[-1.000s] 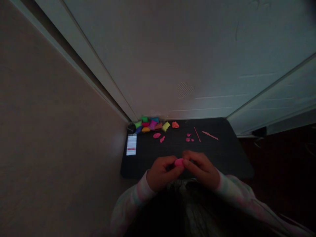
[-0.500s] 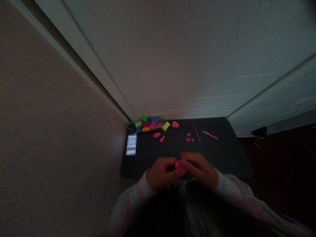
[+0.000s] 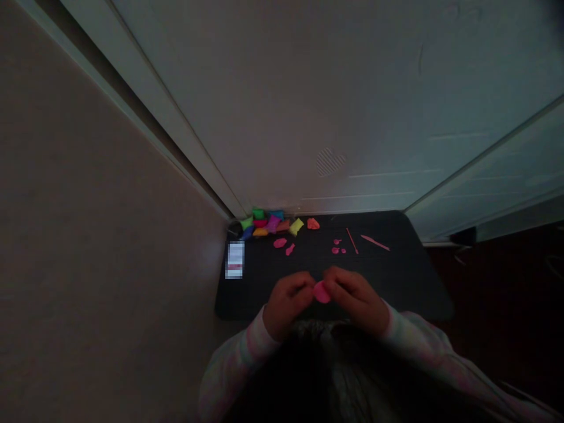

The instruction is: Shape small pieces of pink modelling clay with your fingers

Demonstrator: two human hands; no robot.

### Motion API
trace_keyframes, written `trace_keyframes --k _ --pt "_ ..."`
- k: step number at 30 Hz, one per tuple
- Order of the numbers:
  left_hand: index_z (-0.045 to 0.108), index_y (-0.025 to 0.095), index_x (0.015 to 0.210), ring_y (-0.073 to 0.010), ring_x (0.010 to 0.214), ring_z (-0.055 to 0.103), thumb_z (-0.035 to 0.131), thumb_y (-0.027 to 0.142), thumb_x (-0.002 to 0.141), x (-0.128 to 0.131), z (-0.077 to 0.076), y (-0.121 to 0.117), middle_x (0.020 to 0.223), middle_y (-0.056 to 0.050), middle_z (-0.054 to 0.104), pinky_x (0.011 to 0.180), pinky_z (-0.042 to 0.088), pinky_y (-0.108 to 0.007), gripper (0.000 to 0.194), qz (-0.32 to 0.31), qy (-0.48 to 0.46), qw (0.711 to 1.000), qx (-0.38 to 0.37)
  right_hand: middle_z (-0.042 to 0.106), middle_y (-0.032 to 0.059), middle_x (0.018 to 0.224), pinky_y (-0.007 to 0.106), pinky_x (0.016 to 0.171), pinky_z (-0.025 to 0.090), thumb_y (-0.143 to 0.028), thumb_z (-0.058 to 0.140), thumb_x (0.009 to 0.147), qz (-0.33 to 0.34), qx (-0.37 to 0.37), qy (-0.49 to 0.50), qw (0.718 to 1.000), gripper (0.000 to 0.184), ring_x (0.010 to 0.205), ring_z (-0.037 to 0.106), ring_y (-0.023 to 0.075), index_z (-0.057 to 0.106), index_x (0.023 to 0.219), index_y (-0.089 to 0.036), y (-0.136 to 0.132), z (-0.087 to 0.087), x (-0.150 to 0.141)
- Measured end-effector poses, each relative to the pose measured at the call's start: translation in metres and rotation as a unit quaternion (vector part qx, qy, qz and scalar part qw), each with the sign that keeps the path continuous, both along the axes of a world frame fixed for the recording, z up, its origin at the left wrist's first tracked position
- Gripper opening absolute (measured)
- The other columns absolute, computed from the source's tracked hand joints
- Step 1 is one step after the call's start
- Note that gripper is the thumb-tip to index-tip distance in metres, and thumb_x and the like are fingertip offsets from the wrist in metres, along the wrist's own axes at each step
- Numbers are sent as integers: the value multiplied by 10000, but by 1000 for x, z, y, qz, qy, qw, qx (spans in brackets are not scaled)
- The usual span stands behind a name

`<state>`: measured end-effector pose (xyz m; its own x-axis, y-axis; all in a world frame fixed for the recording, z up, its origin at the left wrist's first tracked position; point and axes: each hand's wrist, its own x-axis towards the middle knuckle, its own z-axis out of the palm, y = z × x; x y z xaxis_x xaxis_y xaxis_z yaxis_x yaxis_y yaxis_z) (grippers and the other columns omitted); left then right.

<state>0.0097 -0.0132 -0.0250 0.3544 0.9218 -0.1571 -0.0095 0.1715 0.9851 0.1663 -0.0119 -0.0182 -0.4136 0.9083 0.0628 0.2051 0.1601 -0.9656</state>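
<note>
A flattened round piece of pink modelling clay (image 3: 322,292) is pinched between my two hands, above the near edge of the dark table (image 3: 396,282). My left hand (image 3: 291,299) grips its left side with thumb and fingers. On the other side, my right hand (image 3: 356,298) holds the clay's upper right edge between thumb and curled fingers. Farther off lie a pink oval clay piece (image 3: 279,242) and a smaller pink clay piece (image 3: 289,249). Several little pink clay bits (image 3: 336,250) rest to the right of these.
A thin pink stick tool (image 3: 352,241) and a pink clay knife (image 3: 375,242) lie at the right. Colourful clay packets (image 3: 267,224) line the back left, with an orange lump (image 3: 313,224) beside them. A phone (image 3: 235,259) lies at the left edge. A white panel (image 3: 282,117) rises behind the table.
The pink clay has turned in my fingers and now shows a broader round face. My left thumb and fingers have drawn up to its left edge. The things on the table have stayed put.
</note>
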Motion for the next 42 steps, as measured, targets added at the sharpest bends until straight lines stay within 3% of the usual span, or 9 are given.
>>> trace_keyframes --k 4,7,12,15,17,21,24,36,42 --pt "604 156 726 -177 778 541 251 614 800 16 3 13 769 -58 592 747 413 -298 584 197 -261 935 -135 528 -12 583 216 528 370 -391 397 865 7 4 -28 1000 341 546 483 100 509 630 -170 5 2 -8" --pt "625 135 864 -208 972 562 218 611 808 27 9 25 907 -97 633 869 403 -315 628 206 -393 864 -237 506 -21 542 214 498 337 -405 416 848 -2 -4 -101 995 351 507 463 98 506 600 -174 10 2 -17" --pt "617 126 974 -231 1119 511 242 601 809 31 13 35 994 -118 645 952 372 -348 627 204 -457 824 -264 425 -40 457 233 463 231 -512 476 791 -87 9 -240 967 433 435 393 89 468 513 -180 14 2 -19" --pt "617 138 980 -226 1154 487 242 581 819 29 16 36 1019 -110 649 984 349 -358 602 201 -477 817 -254 405 -49 461 234 467 247 -500 523 764 -124 -32 -154 980 414 443 372 86 439 512 -183 17 1 -15" --pt "617 154 990 -220 1164 481 233 588 819 28 21 37 1025 -99 651 994 338 -357 604 197 -485 818 -237 458 -47 507 228 481 312 -485 609 697 -149 -123 -1 981 361 482 420 94 458 568 -184 18 -1 -15" --pt "588 207 1068 -209 1173 477 196 648 795 31 31 37 1056 -75 642 1002 322 -356 651 153 -505 825 -200 656 61 885 328 688 483 -512 660 634 -93 -287 260 917 454 787 612 187 555 925 -180 15 1 -27" --pt "544 251 1135 -197 1216 434 159 670 786 34 35 37 1140 -61 606 1018 292 -354 668 115 -518 829 -175 645 97 1078 377 921 418 -393 696 653 -79 -339 359 866 435 1002 592 218 588 1014 -175 12 4 -39" --pt "496 282 1188 -241 1264 362 128 705 758 35 44 32 1223 -55 542 1024 253 -423 707 122 -501 842 -158 699 85 971 426 977 388 -276 732 621 -124 -341 401 841 360 978 611 242 648 948 -149 8 11 -46" --pt "500 282 1182 -206 1236 404 129 677 780 34 42 36 1191 -42 567 1006 292 -379 675 129 -500 842 -158 617 109 1159 421 1011 353 -313 722 642 -123 -342 402 840 414 1102 545 251 620 1013 -159 8 6 -48"
